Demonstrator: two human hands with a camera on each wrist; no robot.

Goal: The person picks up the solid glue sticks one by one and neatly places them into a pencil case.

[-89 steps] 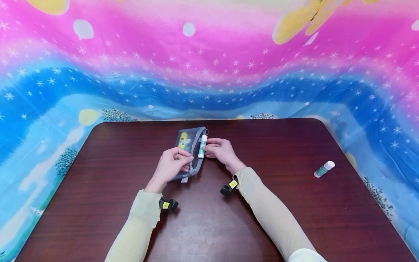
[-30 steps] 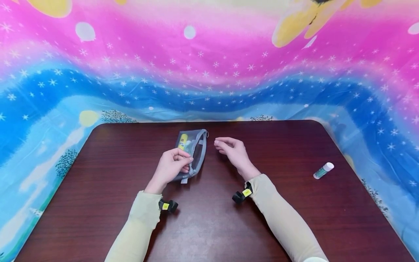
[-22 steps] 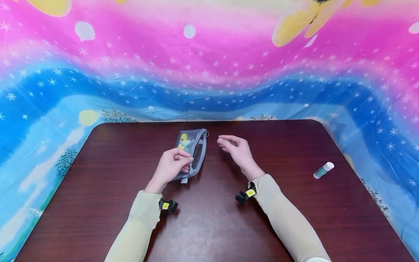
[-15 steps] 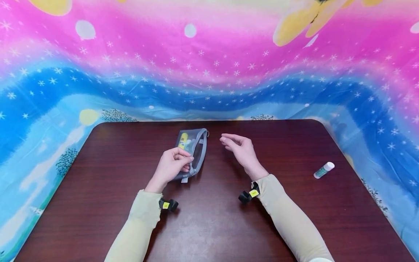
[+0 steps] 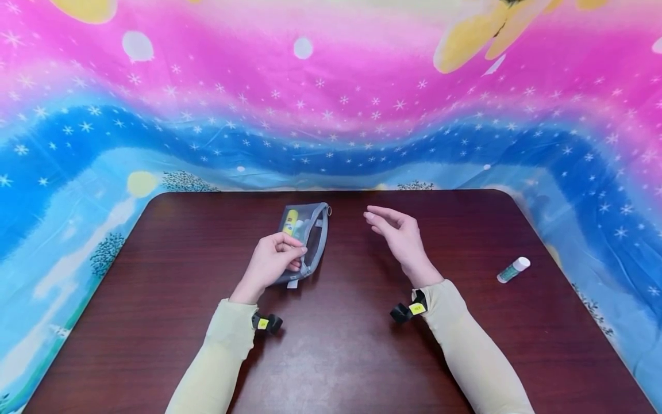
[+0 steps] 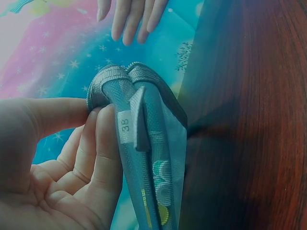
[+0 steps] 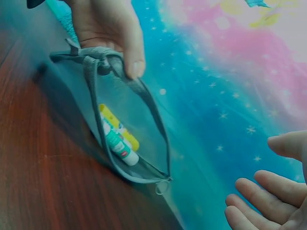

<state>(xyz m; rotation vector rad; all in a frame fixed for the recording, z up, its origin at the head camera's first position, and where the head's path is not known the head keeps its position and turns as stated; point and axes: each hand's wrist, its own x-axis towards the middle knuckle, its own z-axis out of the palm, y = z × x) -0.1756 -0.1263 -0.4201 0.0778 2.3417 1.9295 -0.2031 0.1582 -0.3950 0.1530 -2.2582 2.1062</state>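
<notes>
My left hand pinches the rim of a grey mesh zipper pouch between thumb and fingers. The pouch's mouth gapes to the right, as the right wrist view also shows. Inside it lie a yellow glue stick and a green-and-white glue stick; whether more lie behind these I cannot tell. To the right of the pouch, my right hand is raised with nothing in it, its fingers extended. Another green-and-white glue stick with a white cap lies on the table at the right.
The dark brown table has a patterned pink and blue cloth behind it and along its sides. A metal ring hangs at the far end of the pouch's zipper. Each wrist wears a black camera mount.
Three seconds ago my right hand held a green-and-white glue stick at the pouch's mouth. It has let go and moved away rightward. The left hand has kept its grip on the pouch.
</notes>
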